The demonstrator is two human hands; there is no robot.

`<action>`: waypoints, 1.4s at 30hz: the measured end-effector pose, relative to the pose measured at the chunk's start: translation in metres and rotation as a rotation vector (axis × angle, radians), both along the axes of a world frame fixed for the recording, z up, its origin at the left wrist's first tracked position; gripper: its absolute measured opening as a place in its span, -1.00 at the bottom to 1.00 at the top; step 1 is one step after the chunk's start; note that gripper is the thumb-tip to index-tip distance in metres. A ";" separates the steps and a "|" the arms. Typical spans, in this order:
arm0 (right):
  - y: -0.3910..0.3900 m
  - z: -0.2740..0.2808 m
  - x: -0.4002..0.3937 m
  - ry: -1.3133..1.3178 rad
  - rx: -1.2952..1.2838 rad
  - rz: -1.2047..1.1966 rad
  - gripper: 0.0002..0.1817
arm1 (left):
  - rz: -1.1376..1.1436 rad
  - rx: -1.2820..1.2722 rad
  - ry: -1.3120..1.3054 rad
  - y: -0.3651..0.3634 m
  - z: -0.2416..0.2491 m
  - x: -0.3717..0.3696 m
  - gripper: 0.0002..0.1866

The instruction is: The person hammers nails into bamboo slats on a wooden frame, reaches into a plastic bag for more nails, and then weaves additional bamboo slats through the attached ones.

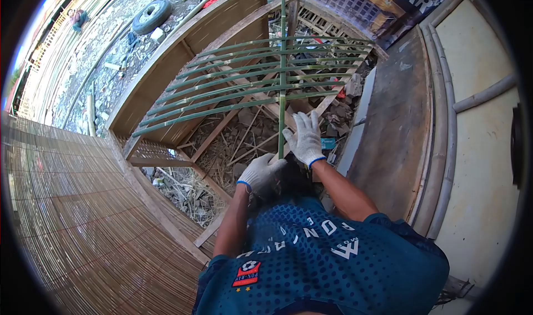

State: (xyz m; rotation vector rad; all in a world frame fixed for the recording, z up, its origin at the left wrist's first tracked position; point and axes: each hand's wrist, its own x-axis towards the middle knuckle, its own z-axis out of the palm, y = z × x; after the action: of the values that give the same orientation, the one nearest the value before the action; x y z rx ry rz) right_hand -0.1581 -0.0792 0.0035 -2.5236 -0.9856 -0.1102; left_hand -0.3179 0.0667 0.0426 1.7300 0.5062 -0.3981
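A green bamboo strip (282, 87) runs lengthwise away from me, across several thinner crosswise bamboo slats (222, 84). My left hand (261, 172), in a white knit glove with a blue cuff, is closed at the near end of the strip; its fingertips are partly hidden. My right hand (306, 138), gloved the same way, lies just right of the strip. Its fingers are stretched out and spread, and the thumb reaches to the strip's edge. Below the slats is a wooden frame (222, 127) with crossing beams.
A woven bamboo blind (83, 215) fills the left side. Rubble and straw lie under the frame. To the right are a brown board (388, 131) and bamboo poles (441, 131). A tire (151, 16) and a distant person (78, 18) are at upper left, a printed banner (366, 4) at the top.
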 end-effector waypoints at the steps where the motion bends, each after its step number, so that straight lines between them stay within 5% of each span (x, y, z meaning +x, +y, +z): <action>1: 0.001 0.002 0.000 -0.003 -0.004 0.003 -0.27 | 0.005 0.003 -0.012 0.000 0.000 0.000 -0.39; 13: -0.005 0.004 0.000 0.055 0.135 0.007 -0.29 | -0.013 0.000 0.052 0.001 -0.003 0.007 -0.35; 19: -0.052 -0.032 -0.014 0.172 0.410 -0.294 -0.32 | 0.008 -0.018 0.095 -0.003 -0.019 0.008 -0.35; 25: -0.123 -0.179 -0.018 0.664 0.042 -0.457 -0.41 | -0.090 0.113 0.275 -0.001 -0.006 0.024 -0.35; 31: -0.116 -0.289 0.063 1.155 -0.431 -0.106 -0.45 | -0.175 0.133 0.411 0.003 -0.014 0.025 -0.40; 39: 0.009 -0.448 0.238 0.900 -0.355 0.082 -0.47 | -0.219 0.263 0.322 0.005 -0.024 0.024 -0.23; 42: 0.083 -0.490 0.284 0.811 -0.274 0.141 -0.48 | -0.163 0.072 0.379 0.011 -0.025 0.015 0.25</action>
State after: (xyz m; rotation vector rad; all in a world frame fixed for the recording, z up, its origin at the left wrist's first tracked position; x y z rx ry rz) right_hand 0.1260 0.0033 -0.4860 -2.3418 -0.8475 1.0617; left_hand -0.3030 0.0774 0.0173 1.7776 0.6574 -0.8432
